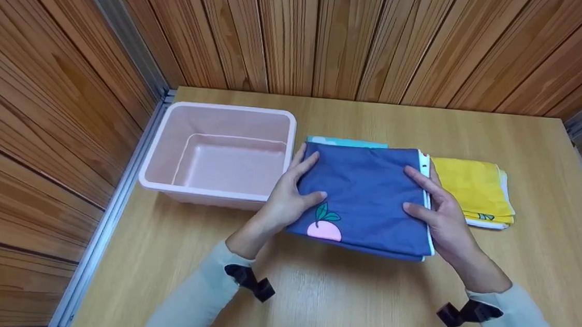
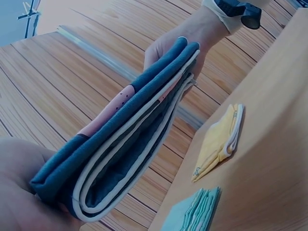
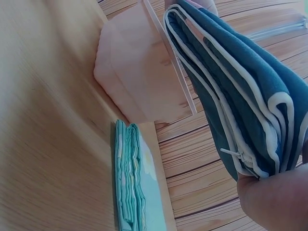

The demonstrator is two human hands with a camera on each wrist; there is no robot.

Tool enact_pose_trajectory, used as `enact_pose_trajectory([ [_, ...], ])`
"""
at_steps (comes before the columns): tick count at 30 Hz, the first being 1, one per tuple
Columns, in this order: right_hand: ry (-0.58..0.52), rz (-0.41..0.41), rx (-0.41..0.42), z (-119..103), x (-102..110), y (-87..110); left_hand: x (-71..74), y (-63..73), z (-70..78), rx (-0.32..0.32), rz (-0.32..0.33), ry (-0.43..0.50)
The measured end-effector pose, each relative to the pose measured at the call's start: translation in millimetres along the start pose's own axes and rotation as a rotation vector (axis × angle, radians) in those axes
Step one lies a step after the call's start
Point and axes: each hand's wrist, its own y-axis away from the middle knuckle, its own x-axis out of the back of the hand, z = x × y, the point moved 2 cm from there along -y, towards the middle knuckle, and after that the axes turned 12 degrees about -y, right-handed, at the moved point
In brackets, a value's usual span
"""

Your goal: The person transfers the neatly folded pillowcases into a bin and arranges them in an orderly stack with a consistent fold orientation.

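Observation:
Both hands hold a folded blue cloth (image 1: 367, 190) raised over the table. It has white edging and a pink fruit with green leaves near its lower left corner. The left hand (image 1: 288, 197) grips the left edge, thumb on top. The right hand (image 1: 445, 217) grips the right edge, its thumb and a finger on the upper face. Seen edge-on in the right wrist view, the blue cloth (image 3: 231, 91) shows several layers with white edging and a small light tab hanging out. Fingers under the cloth are mostly hidden.
An open pink plastic bin (image 1: 216, 194) stands left of the cloth. A folded teal cloth (image 1: 347, 142) lies behind the blue one, mostly covered in the head view. To the right lies a folded yellow cloth (image 1: 468, 188). Wood-patterned walls (image 1: 291, 33) border the table.

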Motion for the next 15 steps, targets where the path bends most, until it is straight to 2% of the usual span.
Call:
enact_pose_trajectory([
  [15, -0.015, -0.001, 0.012, -5.5, -8.9, -7.4, 9.5, -3.3, 3.2, 0.028, 0.02, -0.021],
])
